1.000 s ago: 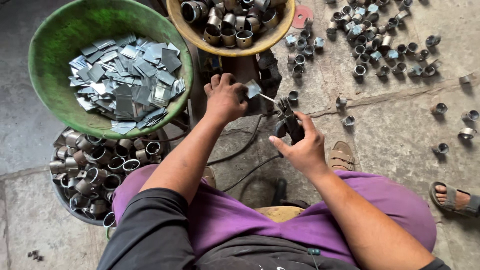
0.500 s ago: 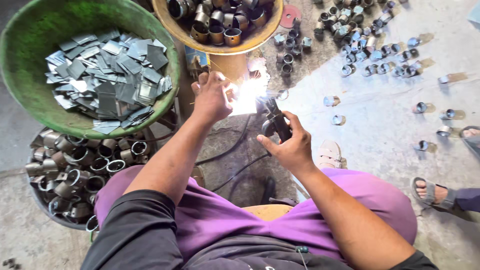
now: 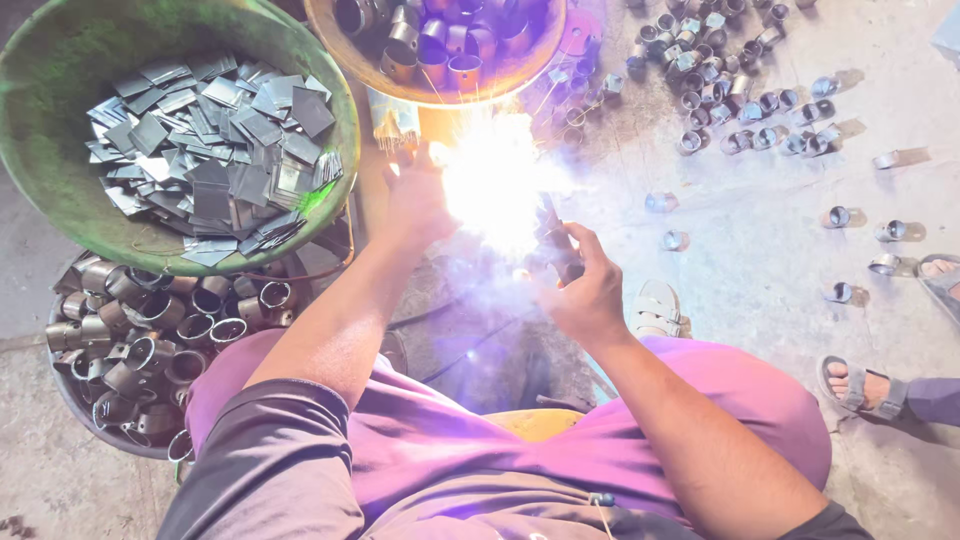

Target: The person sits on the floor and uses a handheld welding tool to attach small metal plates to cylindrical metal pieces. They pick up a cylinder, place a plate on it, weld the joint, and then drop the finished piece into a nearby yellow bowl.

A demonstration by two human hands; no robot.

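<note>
Single head view, steeply downward, close overhead

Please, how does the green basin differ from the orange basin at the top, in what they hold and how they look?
The green basin holds flat grey metal squares; the orange basin holds short metal rings. The green basin shows almost whole, at the left; the orange basin is cut by the top edge. The orange basin lies right above the bright welding flash, and its rings look bluish; the green basin lies off to the side. Both are round and well filled.

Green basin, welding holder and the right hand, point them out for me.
green basin [image 3: 60, 130]: head view, bare inner wall at its left.
welding holder [image 3: 560, 250]: head view, dark grip above the fingers.
right hand [image 3: 590, 295]: head view, back of the hand.
</note>
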